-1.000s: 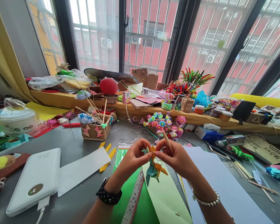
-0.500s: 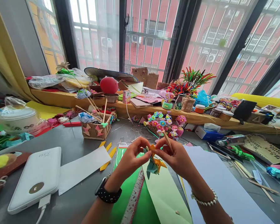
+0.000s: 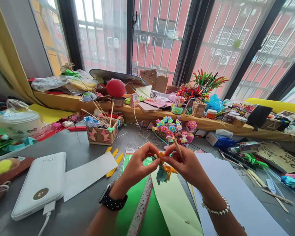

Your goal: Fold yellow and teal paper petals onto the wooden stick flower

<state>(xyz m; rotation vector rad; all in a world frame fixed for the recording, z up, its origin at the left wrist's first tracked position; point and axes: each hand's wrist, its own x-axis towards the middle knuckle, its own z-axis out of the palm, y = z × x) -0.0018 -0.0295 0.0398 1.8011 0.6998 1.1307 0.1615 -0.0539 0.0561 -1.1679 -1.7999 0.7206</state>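
Between my two hands is a folded paper piece [image 3: 163, 175] in blue-green and orange-yellow, held above the pale green paper. My left hand [image 3: 140, 164] pinches its upper left side with thumb and forefinger. From the other side, the thumb and forefinger of my right hand [image 3: 184, 164] pinch the orange top. A thin wooden stick [image 3: 177, 149] is also tucked in my right hand and points up. Below lie a pale green paper sheet [image 3: 172, 200], a patterned ruler [image 3: 144, 203] and a green sheet [image 3: 125, 213]. My fingers partly cover the folded piece.
Left of me lie a white power bank [image 3: 40, 186] with a cable, a white paper strip [image 3: 90, 175] and yellow paper strips [image 3: 115, 164]. A cardboard box [image 3: 102, 136] and a bunch of small flowers [image 3: 170, 127] stand ahead. White paper [image 3: 226, 190] lies on the right.
The folded paper piece has tilted slightly, its lower end now a little higher and further right. Both hands keep their pinch. The whole view has shifted slightly.
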